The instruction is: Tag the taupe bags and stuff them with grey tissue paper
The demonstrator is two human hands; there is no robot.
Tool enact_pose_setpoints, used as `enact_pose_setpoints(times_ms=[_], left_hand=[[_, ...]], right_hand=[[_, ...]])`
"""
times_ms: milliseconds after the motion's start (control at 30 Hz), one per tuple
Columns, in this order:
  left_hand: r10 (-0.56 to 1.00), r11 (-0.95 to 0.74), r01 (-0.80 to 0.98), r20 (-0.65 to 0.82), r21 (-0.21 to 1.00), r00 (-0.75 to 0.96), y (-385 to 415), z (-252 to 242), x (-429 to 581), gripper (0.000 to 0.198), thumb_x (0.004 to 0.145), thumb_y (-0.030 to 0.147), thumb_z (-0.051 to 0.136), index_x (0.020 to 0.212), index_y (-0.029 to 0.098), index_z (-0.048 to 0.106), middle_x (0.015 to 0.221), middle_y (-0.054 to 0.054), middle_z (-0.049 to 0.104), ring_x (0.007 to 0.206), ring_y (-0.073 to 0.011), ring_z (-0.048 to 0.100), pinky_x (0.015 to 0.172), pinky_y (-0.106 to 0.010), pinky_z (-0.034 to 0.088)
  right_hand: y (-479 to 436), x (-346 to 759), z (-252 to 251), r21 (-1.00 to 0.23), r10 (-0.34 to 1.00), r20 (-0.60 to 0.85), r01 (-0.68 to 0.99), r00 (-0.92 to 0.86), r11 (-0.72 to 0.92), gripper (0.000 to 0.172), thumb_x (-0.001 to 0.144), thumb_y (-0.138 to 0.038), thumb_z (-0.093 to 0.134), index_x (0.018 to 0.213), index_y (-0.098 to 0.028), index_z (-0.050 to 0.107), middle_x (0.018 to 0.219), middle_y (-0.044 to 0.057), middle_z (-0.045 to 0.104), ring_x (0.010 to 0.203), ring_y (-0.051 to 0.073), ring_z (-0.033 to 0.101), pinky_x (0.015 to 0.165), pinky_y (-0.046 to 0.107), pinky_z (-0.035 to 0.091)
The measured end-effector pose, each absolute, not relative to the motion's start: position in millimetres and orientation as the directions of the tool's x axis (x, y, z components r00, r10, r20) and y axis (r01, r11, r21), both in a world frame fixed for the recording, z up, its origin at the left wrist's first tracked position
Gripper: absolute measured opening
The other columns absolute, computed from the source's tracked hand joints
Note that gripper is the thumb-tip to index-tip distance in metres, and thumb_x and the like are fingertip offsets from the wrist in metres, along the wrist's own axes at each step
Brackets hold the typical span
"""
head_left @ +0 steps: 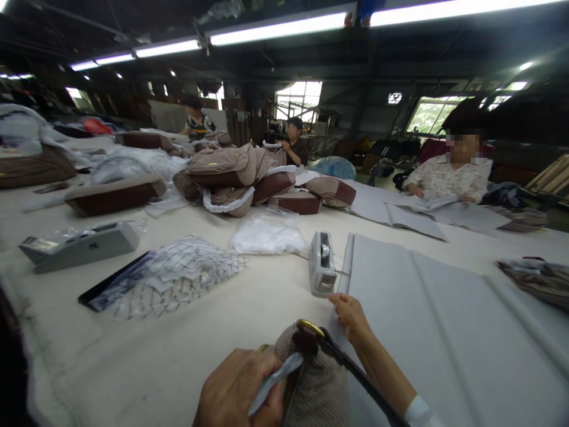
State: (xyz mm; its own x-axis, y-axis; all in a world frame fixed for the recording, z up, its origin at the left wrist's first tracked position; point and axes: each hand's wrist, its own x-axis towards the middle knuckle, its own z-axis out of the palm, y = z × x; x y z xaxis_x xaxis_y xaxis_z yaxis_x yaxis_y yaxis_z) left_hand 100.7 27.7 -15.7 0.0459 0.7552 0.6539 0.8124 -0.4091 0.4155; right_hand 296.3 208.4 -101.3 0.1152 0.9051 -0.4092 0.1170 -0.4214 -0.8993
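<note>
At the bottom, a taupe ribbed-fabric handbag [317, 391] with a brass ring and a dark strap stands in front of me. My left hand [242, 385] is closed at the bag's near left side, with a folded whitish strip [276, 382] between thumb and fingers. My right hand [351, 315] reaches past the bag, fingertips pinched together just below the front end of a grey tape dispenser [323, 264]. Whatever is in that pinch is too small to make out. Under my right forearm lies a stack of large grey-white paper sheets [386, 284].
A second tape dispenser [86, 246] and a patterned clear plastic packet [169, 276] lie to the left. Behind are folded clear bags [268, 232] and a heap of taupe and brown handbags [229, 166]. Several people sit across the table [146, 367], one handling paper at right.
</note>
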Motion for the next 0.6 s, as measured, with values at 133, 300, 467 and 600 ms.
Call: enact_pose_setpoints(times_ms=[133, 300, 467, 600], left_hand=[[0.626, -0.525, 0.828, 0.749, 0.196, 0.219, 27.7, -13.7, 94.3, 0.017, 0.082, 0.006, 0.051, 0.093, 0.017, 0.058, 0.066, -0.001, 0.065, 0.058, -0.0134, 0.059, 0.068, -0.028, 0.049], [0.632, -0.520, 0.808, 0.761, 0.279, 0.144, 21.6, -17.0, 102.6, 0.020, 0.083, 0.005, 0.051, 0.098, 0.016, 0.059, 0.080, -0.004, 0.070, 0.069, -0.0138, 0.062, 0.087, -0.035, 0.045], [0.536, -0.493, 0.850, 0.834, 0.187, 0.127, 18.6, -16.3, 106.0, 0.016, 0.083, 0.010, 0.052, 0.095, 0.016, 0.062, 0.093, -0.010, 0.066, 0.078, -0.0162, 0.062, 0.086, -0.036, 0.047], [0.402, -0.463, 0.885, 0.902, 0.050, 0.159, 19.4, -12.4, 104.6, 0.014, 0.081, 0.010, 0.056, 0.090, 0.016, 0.065, 0.096, -0.010, 0.066, 0.087, -0.0185, 0.060, 0.087, -0.037, 0.047]], right_hand=[[156.1, 327.4, -63.1, -0.953, 0.952, -0.298, 0.071, -0.070, -0.293, 0.029, 0.067, -0.040, 0.071, 0.068, -0.018, 0.054, 0.063, -0.005, 0.049, 0.054, 0.007, 0.041, 0.049, 0.019, 0.033], [82.6, 328.5, -10.9, -0.927, 0.741, -0.242, -0.075, -0.626, -0.366, 0.043, 0.064, -0.054, 0.073, 0.064, -0.018, 0.051, 0.051, -0.003, 0.051, 0.037, 0.003, 0.030, 0.038, 0.018, 0.021], [66.8, 289.1, 18.5, -0.934, 0.665, -0.210, -0.054, -0.716, -0.353, 0.036, 0.071, -0.047, 0.070, 0.066, -0.015, 0.055, 0.052, -0.003, 0.051, 0.038, 0.002, 0.034, 0.036, 0.016, 0.022], [71.9, 277.7, 29.4, -0.936, 0.704, -0.252, -0.019, -0.664, -0.352, 0.036, 0.071, -0.046, 0.070, 0.068, -0.014, 0.053, 0.051, -0.005, 0.047, 0.036, 0.001, 0.030, 0.035, 0.016, 0.020]])
